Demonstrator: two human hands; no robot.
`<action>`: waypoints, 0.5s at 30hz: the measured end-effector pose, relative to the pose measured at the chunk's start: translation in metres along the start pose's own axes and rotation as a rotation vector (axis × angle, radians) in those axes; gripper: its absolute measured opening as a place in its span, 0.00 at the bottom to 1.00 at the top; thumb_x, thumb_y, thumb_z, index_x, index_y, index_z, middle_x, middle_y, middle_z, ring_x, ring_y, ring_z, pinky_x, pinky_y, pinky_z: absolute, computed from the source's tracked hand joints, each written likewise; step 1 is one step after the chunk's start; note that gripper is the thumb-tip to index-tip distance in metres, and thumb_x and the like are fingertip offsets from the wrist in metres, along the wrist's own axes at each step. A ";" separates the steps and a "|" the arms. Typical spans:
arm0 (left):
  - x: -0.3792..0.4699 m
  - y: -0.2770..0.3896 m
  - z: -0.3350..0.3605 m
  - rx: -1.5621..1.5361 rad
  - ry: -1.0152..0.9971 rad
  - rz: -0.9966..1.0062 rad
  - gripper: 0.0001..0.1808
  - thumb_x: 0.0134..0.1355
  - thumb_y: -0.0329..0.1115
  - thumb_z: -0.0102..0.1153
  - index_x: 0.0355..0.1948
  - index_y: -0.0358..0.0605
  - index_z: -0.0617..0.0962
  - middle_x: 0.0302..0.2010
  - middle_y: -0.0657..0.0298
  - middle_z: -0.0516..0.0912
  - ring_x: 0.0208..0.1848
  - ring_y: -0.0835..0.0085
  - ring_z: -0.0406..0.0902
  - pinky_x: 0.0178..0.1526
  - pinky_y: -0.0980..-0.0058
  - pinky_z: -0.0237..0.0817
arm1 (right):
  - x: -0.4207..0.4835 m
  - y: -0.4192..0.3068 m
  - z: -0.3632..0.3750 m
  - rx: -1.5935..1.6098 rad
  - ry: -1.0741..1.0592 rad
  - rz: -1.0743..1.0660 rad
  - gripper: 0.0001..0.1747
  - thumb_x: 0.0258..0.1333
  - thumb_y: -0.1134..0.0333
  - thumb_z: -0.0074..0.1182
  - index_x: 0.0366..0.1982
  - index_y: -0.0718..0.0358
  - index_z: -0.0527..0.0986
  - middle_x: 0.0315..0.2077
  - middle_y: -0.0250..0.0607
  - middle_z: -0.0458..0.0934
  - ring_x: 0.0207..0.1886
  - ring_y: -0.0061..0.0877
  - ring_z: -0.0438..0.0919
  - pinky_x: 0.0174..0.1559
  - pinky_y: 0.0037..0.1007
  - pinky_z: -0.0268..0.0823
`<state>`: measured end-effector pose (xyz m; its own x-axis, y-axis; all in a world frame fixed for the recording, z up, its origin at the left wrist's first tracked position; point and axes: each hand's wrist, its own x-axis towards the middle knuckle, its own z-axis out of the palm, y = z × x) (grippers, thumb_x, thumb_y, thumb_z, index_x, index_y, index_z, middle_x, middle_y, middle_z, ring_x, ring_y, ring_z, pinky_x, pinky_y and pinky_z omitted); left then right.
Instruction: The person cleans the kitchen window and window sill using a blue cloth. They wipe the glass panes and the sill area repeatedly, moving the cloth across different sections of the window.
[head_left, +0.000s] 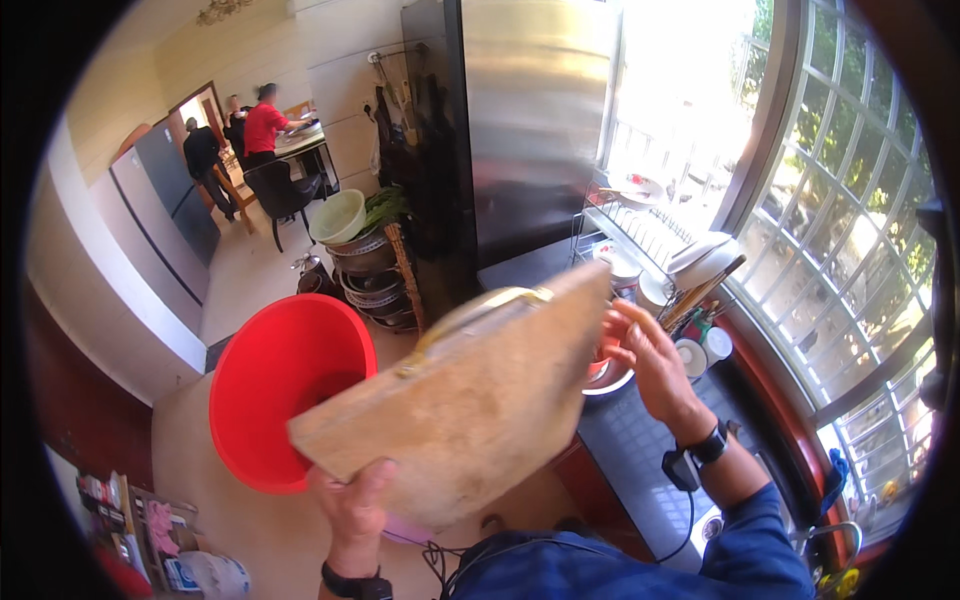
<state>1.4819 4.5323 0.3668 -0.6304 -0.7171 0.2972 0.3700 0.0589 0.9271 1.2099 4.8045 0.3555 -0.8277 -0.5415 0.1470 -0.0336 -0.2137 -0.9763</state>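
Note:
A thick wooden cutting board (465, 405) with a yellowish metal handle (472, 322) on its far edge is tilted up before me. My left hand (356, 495) grips its lower left corner, the thumb lying over the face. My right hand (652, 360) is raised beside the board's right end, fingers spread and slightly curled; whether they touch the board cannot be told. Partly behind the board, a large red plastic tub (277, 397) stands on the floor to the left. An orange and white bowl (604, 375) on the counter shows between the board and my right hand.
The dark counter (637, 450) runs along the barred window at right. On it are a wire dish rack (630, 232), stacked white bowls (705, 255), chopsticks and cups (694, 356). A pot rack (371, 277) stands beyond the tub. Several people (262, 127) are in the far room.

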 end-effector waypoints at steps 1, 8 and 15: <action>0.015 0.001 -0.007 0.012 0.044 0.049 0.25 0.52 0.28 0.68 0.53 0.32 0.80 0.48 0.59 0.85 0.48 0.70 0.81 0.53 0.70 0.71 | 0.015 -0.001 0.002 -0.018 0.027 -0.017 0.30 0.75 0.51 0.46 0.69 0.60 0.65 0.61 0.40 0.75 0.64 0.28 0.73 0.65 0.38 0.63; 0.121 0.003 -0.024 0.161 0.239 0.174 0.26 0.57 0.31 0.64 0.55 0.29 0.78 0.53 0.55 0.82 0.55 0.65 0.79 0.59 0.66 0.68 | 0.097 0.033 -0.017 0.265 0.151 0.178 0.17 0.74 0.64 0.46 0.55 0.65 0.75 0.43 0.39 0.82 0.43 0.25 0.83 0.51 0.31 0.76; 0.227 -0.010 0.035 0.276 0.135 0.313 0.22 0.64 0.31 0.62 0.57 0.30 0.77 0.53 0.56 0.82 0.53 0.68 0.79 0.59 0.67 0.68 | 0.167 0.063 -0.079 0.518 0.169 0.145 0.12 0.71 0.68 0.49 0.47 0.67 0.78 0.33 0.35 0.80 0.33 0.21 0.80 0.40 0.26 0.76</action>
<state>1.3111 4.3934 0.4331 -0.4152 -0.7186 0.5579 0.3209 0.4582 0.8289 1.0254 4.7646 0.3056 -0.8832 -0.4660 -0.0522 0.3312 -0.5412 -0.7729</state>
